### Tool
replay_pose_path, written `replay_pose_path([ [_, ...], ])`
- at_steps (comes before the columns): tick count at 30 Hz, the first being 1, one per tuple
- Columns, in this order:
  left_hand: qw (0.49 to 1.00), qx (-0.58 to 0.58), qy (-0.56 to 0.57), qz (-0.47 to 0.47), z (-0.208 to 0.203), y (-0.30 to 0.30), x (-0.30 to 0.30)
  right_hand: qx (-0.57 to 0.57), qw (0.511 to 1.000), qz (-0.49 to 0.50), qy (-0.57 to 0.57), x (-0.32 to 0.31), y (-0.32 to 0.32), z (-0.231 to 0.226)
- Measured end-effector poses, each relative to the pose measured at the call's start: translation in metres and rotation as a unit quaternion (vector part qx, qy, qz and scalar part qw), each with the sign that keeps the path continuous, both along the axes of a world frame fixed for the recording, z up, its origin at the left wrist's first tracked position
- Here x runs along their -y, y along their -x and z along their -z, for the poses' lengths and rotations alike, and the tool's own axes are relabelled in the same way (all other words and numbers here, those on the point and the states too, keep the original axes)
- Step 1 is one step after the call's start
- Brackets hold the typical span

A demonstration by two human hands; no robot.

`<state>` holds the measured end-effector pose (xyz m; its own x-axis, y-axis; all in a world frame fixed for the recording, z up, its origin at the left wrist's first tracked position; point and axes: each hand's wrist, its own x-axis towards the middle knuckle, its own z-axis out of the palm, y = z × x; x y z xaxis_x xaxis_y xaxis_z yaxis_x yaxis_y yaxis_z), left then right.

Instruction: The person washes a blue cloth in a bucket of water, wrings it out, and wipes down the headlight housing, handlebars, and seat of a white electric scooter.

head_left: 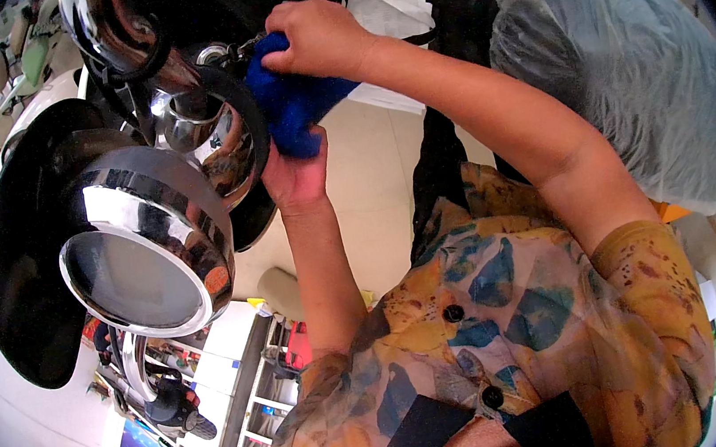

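Note:
A dark blue cloth is bunched between my two hands, next to the chrome parts of a scooter or motorbike. My right hand grips its upper part, thumb and fingers pressed into the fabric. Lower down, my left hand is closed on the bottom end of the same cloth, its fingers partly hidden. Just left of the cloth is a round chrome housing with a black rim. Closer in stands a larger chrome round unit with a grey glass face. Whether the cloth touches the chrome, I cannot tell.
A black curved panel flanks the round unit, with a chrome tube above it. A handlebar grip is at lower left. On the right is a seat under clear plastic. Printed papers lie at the top.

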<state>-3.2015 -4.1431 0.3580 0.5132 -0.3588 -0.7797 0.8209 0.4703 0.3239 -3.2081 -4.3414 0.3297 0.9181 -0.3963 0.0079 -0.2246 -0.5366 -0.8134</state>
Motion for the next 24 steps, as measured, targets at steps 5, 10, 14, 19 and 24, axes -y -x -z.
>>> replay_pose_path([
  [5, 0.996, -0.050, 0.062, -0.031, -0.006, -0.002, 0.002, 0.058, 0.969, -0.103, -0.216, 0.024, 0.003, -0.006],
  [10, 0.991, -0.087, 0.086, -0.047, -0.029, 0.001, 0.017, 0.082, 0.965, -0.242, -0.051, 0.043, 0.025, -0.024],
  [14, 0.991, -0.089, 0.099, -0.026, -0.033, 0.003, 0.007, 0.122, 0.974, -0.185, 0.054, 0.042, 0.019, -0.036],
  [19, 0.978, -0.117, 0.159, -0.073, -0.040, 0.006, 0.012, 0.252, 0.957, -0.087, 0.118, 0.024, -0.007, -0.022],
  [24, 0.964, -0.159, 0.166, -0.134, -0.032, 0.002, 0.007, 0.081, 0.993, -0.045, 0.077, -0.002, -0.017, -0.027],
])
